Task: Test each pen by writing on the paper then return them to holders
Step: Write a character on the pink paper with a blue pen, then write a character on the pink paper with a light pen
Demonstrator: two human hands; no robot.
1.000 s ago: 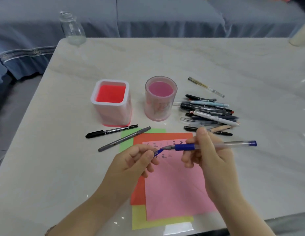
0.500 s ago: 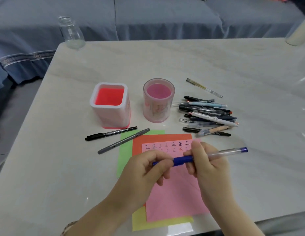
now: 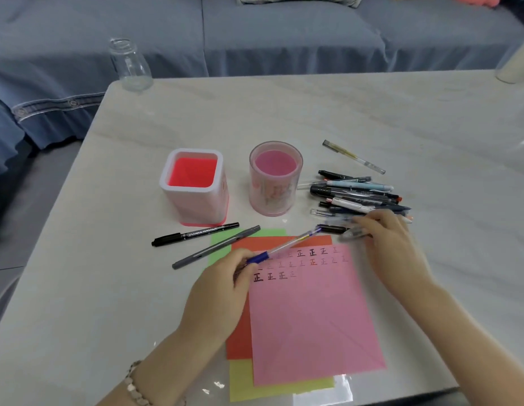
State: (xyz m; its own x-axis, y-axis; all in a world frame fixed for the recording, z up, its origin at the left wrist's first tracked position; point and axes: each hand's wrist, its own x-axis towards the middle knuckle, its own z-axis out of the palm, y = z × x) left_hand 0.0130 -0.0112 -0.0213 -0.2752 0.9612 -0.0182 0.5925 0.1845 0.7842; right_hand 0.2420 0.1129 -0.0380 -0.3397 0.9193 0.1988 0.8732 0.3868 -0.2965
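Pink paper lies between the hands, with rows of marks along its far edge. The left hand grips a blue pen low on its barrel, and the free end slants toward the right hand. That hand is blurred at the near edge of the pen pile, so I cannot tell its grasp. Beyond the left hand stand a red holder and a pink holder.

A pale marble-patterned table stands before a blue-grey covered sofa, with grey floor at the left.
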